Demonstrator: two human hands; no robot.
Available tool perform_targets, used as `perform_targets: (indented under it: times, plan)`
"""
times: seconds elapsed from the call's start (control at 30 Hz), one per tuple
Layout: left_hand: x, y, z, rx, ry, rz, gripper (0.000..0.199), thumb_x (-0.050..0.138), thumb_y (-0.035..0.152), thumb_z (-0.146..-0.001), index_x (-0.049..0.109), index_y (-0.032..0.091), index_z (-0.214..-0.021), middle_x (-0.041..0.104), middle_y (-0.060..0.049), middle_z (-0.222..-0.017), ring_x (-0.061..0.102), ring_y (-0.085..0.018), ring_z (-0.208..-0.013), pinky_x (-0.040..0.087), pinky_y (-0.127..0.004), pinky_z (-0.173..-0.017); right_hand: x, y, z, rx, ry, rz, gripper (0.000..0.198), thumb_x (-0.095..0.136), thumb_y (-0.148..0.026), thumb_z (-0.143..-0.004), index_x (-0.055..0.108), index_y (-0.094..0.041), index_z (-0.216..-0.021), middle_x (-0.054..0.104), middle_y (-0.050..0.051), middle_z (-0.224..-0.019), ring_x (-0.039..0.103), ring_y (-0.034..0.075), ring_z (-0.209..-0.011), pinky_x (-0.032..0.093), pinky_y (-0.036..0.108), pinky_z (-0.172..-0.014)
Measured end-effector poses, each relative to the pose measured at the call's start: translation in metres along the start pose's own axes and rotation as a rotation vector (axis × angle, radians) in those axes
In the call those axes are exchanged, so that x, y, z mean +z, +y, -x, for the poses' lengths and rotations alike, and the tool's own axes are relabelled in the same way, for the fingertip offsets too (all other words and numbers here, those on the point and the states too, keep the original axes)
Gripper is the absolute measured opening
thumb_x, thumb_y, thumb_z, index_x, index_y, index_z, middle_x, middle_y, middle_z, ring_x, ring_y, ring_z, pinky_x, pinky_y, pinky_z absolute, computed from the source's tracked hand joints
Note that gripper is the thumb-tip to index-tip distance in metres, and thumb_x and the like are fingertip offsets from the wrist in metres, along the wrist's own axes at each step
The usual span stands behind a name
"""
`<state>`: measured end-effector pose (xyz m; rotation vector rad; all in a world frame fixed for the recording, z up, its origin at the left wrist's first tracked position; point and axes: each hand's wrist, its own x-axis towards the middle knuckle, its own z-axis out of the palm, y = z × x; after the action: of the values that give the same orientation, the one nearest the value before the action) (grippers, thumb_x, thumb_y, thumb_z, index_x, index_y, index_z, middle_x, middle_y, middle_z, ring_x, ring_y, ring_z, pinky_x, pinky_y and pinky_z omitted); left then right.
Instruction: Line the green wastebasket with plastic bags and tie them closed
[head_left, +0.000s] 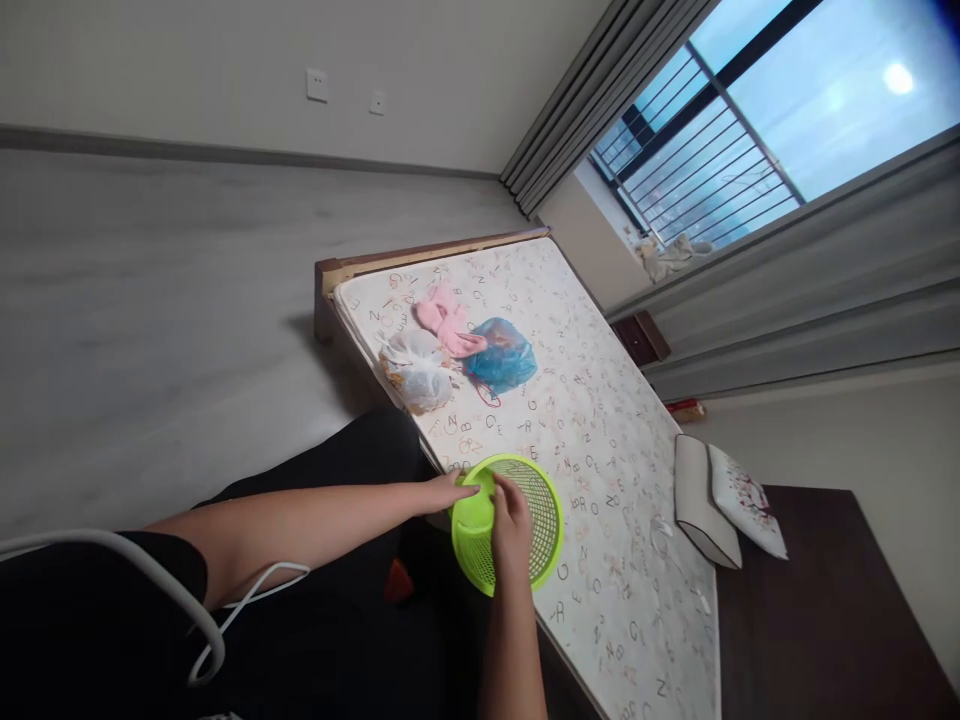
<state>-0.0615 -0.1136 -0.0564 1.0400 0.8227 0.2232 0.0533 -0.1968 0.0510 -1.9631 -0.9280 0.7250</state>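
Observation:
A lime-green plastic mesh basket (pixel 546 497) is tilted at the edge of the bed, with its open mouth toward me. My left hand (pixel 448 491) grips its left rim, the thumb reaching over the inside. Across the lower rim and into the mouth goes my right hand (pixel 511 518). Its fingers are curled against a solid green part (pixel 474 508) inside; I cannot tell whether that is the basket's own wall or a separate piece. Beyond the basket lie a tied white plastic bag (pixel 418 372), a blue plastic bag (pixel 504 356) and a pink cloth item (pixel 444 318).
The bed's mattress (pixel 592 500) has a letter print and a wooden frame (pixel 327 275). A pillow (pixel 742 500) and a beige cushion (pixel 701 500) rest by the dark headboard (pixel 817 590). A white cable (pixel 206 620) loops near my left arm. Grey floor (pixel 165 310) lies left.

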Motion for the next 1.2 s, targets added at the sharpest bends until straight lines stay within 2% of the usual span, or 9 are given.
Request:
perform_targets:
  times: [0.1, 0.17, 0.3, 0.4, 0.5, 0.63, 0.87, 1.1, 1.2]
  plan:
    - [0.001, -0.003, -0.002, -0.088, -0.066, -0.039, 0.085, 0.067, 0.065, -0.082, 0.043, 0.022, -0.151, 0.065, -0.018, -0.134, 0.068, -0.032, -0.105, 0.051, -0.029, -0.06, -0.045, 0.044, 0.044, -0.184, 0.369, 0.212, 0.033, 0.057, -0.045, -0.092, 0.07, -0.02, -0.111, 0.065, 0.014, -0.132, 0.054, 0.029, -0.134, 0.036, 0.051, -0.12]
    - [0.002, -0.001, -0.004, -0.107, -0.084, -0.06, 0.088, 0.067, 0.065, -0.083, 0.038, 0.022, -0.154, 0.064, -0.018, -0.136, 0.068, -0.032, -0.107, 0.049, -0.027, -0.059, -0.067, 0.066, 0.061, -0.134, 0.53, 0.294, 0.047, 0.063, -0.049, -0.088, 0.064, -0.021, -0.126, 0.05, 0.016, -0.151, 0.038, 0.031, -0.148, 0.028, 0.054, -0.124]
    - [0.001, 0.005, -0.005, -0.12, -0.204, -0.034, 0.095, 0.069, 0.066, -0.081, 0.03, 0.029, -0.159, 0.057, -0.015, -0.148, 0.062, -0.032, -0.123, 0.052, -0.027, -0.068, -0.076, 0.104, 0.063, 0.326, 0.454, -0.051, 0.101, 0.068, -0.06, -0.079, 0.018, -0.026, -0.161, 0.029, 0.018, -0.164, 0.046, 0.033, -0.143, 0.05, 0.052, -0.109]
    - [0.0, 0.007, -0.002, -0.095, -0.317, -0.025, 0.102, 0.076, 0.062, -0.075, 0.027, 0.037, -0.161, 0.033, -0.01, -0.167, 0.045, -0.035, -0.142, 0.055, -0.03, -0.078, -0.067, 0.124, 0.051, 0.427, 0.39, -0.339, 0.11, 0.066, -0.048, -0.077, -0.001, -0.031, -0.162, 0.033, 0.018, -0.162, 0.065, 0.029, -0.123, 0.062, 0.046, -0.088]
    - [0.0, 0.006, 0.002, -0.082, -0.338, -0.068, 0.103, 0.079, 0.056, -0.074, 0.027, 0.038, -0.161, 0.023, -0.01, -0.171, 0.041, -0.035, -0.145, 0.055, -0.03, -0.081, -0.069, 0.134, 0.038, 0.353, 0.512, -0.48, 0.106, 0.066, -0.03, -0.068, 0.013, -0.032, -0.16, 0.045, 0.014, -0.154, 0.066, 0.024, -0.119, 0.06, 0.043, -0.09]
    - [-0.002, 0.007, 0.006, -0.145, -0.213, -0.135, 0.091, 0.072, 0.053, -0.081, 0.03, 0.034, -0.159, 0.044, -0.013, -0.158, 0.063, -0.026, -0.121, 0.052, -0.025, -0.076, -0.096, 0.142, 0.024, 0.334, 0.701, -0.646, 0.09, 0.067, -0.02, -0.06, 0.039, -0.029, -0.145, 0.06, 0.009, -0.136, 0.069, 0.02, -0.108, 0.058, 0.043, -0.094]
    - [-0.002, 0.004, -0.013, -0.205, 0.061, -0.202, 0.061, 0.063, 0.045, -0.088, 0.048, 0.024, -0.143, 0.061, -0.012, -0.14, 0.068, -0.022, -0.111, 0.053, -0.025, -0.077, -0.131, 0.157, 0.01, 0.368, 0.849, -0.883, 0.072, 0.066, -0.018, -0.06, 0.042, -0.032, -0.126, 0.057, 0.005, -0.136, 0.068, 0.019, -0.105, 0.062, 0.045, -0.084]
    - [-0.051, 0.029, -0.055, 0.014, 0.16, -0.504, 0.051, 0.072, 0.04, -0.078, 0.064, 0.021, -0.125, 0.061, -0.012, -0.144, 0.063, -0.028, -0.119, 0.055, -0.034, -0.088, -0.103, 0.161, 0.008, 0.411, 0.893, -0.993, 0.065, 0.069, -0.042, -0.076, 0.038, -0.031, -0.131, 0.049, 0.007, -0.145, 0.062, 0.019, -0.12, 0.06, 0.041, -0.093]
    - [-0.07, 0.055, -0.075, -0.03, 0.178, -0.468, 0.047, 0.076, 0.038, -0.078, 0.065, 0.02, -0.121, 0.062, -0.012, -0.141, 0.063, -0.029, -0.121, 0.056, -0.032, -0.087, -0.076, 0.153, 0.01, 0.505, 0.896, -1.049, 0.054, 0.053, -0.055, -0.087, 0.037, -0.031, -0.132, 0.046, 0.01, -0.148, 0.065, 0.02, -0.115, 0.061, 0.039, -0.087]
